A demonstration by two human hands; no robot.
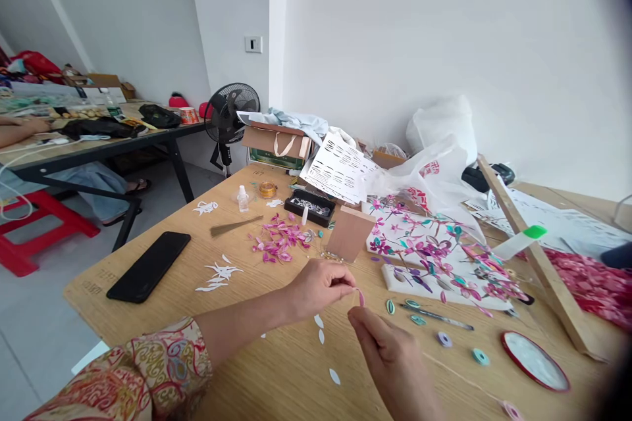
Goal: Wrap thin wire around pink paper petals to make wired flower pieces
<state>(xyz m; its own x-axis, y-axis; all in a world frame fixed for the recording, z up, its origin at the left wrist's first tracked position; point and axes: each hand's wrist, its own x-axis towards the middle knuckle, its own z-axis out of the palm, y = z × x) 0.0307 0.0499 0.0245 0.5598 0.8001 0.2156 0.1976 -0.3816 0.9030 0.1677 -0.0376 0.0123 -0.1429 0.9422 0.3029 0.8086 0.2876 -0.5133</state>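
Note:
Between my two hands is a small pink petal [361,298], slim and pointed. My left hand [318,286] pinches its upper end between thumb and fingertips. Just below and to the right, my right hand [388,348] is closed at the petal's lower end; its fingertips are partly hidden. A fine pale thread [461,378] runs from behind my right hand to a pink spool [511,410] at the lower right. Loose white leaf-shaped pieces [334,376] lie on the wooden table [276,381] near my hands. Small teal wound pieces [390,306] rest to the right.
A black phone [149,266] lies at the left. Pink petals [279,239] are heaped behind my left hand. Finished-looking flower stems [434,243] stand in white foam [395,276]. A wooden bar [538,256] and red-rimmed round dish [536,360] are at right. Another person's arm [22,130] rests on the far table.

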